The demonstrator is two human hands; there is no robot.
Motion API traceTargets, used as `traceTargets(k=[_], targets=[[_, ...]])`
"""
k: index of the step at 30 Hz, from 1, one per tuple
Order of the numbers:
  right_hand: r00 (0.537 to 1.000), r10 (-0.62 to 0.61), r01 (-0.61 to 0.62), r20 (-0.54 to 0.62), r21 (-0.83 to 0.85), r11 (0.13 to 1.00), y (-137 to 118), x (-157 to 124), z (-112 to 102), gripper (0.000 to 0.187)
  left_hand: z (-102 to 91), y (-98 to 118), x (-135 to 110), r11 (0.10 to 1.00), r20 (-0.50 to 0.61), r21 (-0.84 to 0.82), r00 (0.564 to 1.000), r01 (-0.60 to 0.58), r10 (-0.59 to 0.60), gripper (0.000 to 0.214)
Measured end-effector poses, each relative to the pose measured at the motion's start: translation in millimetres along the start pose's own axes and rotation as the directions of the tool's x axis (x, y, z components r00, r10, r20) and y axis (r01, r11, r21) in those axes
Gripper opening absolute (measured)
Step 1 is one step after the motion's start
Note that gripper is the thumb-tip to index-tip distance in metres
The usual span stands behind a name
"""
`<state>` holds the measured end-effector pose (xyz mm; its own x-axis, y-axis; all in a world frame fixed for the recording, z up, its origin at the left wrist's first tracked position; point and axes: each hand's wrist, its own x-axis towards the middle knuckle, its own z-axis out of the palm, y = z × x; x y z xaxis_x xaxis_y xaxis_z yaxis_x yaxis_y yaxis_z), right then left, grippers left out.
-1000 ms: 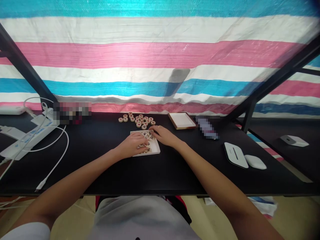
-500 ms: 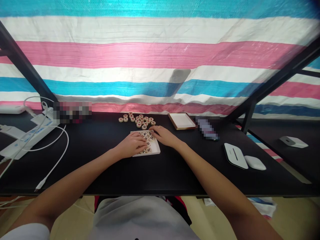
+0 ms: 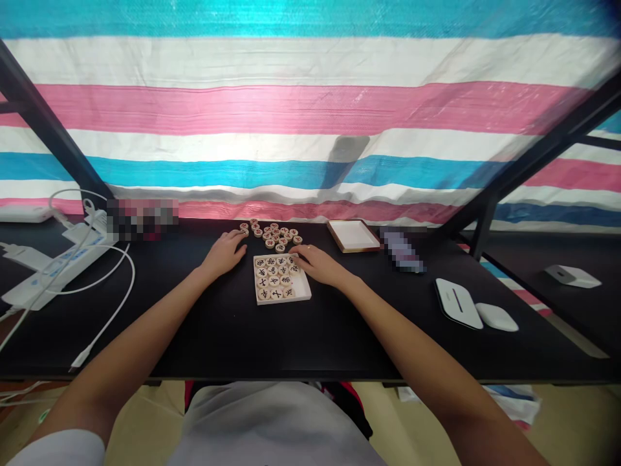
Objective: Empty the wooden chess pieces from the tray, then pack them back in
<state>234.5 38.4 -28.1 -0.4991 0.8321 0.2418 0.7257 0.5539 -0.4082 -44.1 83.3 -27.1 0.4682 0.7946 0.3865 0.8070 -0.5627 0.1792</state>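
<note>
A white box (image 3: 305, 294) on the black table holds several round wooden chess pieces (image 3: 274, 278) in rows. A loose heap of the same pieces (image 3: 274, 234) lies just behind it. My left hand (image 3: 224, 254) has its fingers curled at the heap's left end, the fingertips on a piece there. My right hand (image 3: 316, 263) rests on the box's far right corner, fingers bent onto the pieces there.
The box's lid (image 3: 353, 234) lies at the back right. A white device (image 3: 458, 301) and a white mouse (image 3: 495, 316) sit to the right. A power strip (image 3: 58, 266) with white cables (image 3: 114, 310) occupies the left. A striped tarp hangs behind the table.
My left hand has left the box and reached back-left to the loose heap, uncovering the rows of pieces. My right hand has stayed at the box's corner.
</note>
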Motion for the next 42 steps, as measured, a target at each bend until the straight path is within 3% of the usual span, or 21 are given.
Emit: traceTargets(k=[4, 9, 19, 29, 37, 42], targets=[[1.000, -0.010, 0.010, -0.002, 0.000, 1.000, 0, 0, 0, 0.029, 8.1, -2, 2, 0.989, 0.106, 0.146, 0.994, -0.026, 0.011, 0.044], [1.000, -0.010, 0.010, 0.006, 0.001, 1.000, -2, -1, -1, 0.029, 9.1, 11, 0, 0.968, 0.116, 0.245, 0.993, -0.062, 0.034, 0.049], [1.000, 0.003, -0.003, 0.007, -0.009, 1.000, -1, 0, -1, 0.029, 8.5, 7, 1, 0.967, 0.167, 0.253, 0.986, -0.015, -0.029, 0.055], [1.000, -0.003, 0.003, 0.008, -0.011, 1.000, -3, 0, -2, 0.029, 11.4, 4, 0, 0.975, 0.142, 0.224, 0.989, 0.008, -0.040, 0.050], [1.000, -0.007, 0.007, 0.010, -0.001, 1.000, -2, 0, -1, 0.030, 4.7, 9, 0, 0.982, 0.010, 0.159, 0.995, -0.097, 0.097, 0.036], [1.000, 0.003, -0.003, 0.011, -0.006, 1.000, -4, 0, -2, 0.029, 3.2, 11, -2, 0.986, -0.037, 0.165, 0.999, -0.022, 0.028, 0.037]])
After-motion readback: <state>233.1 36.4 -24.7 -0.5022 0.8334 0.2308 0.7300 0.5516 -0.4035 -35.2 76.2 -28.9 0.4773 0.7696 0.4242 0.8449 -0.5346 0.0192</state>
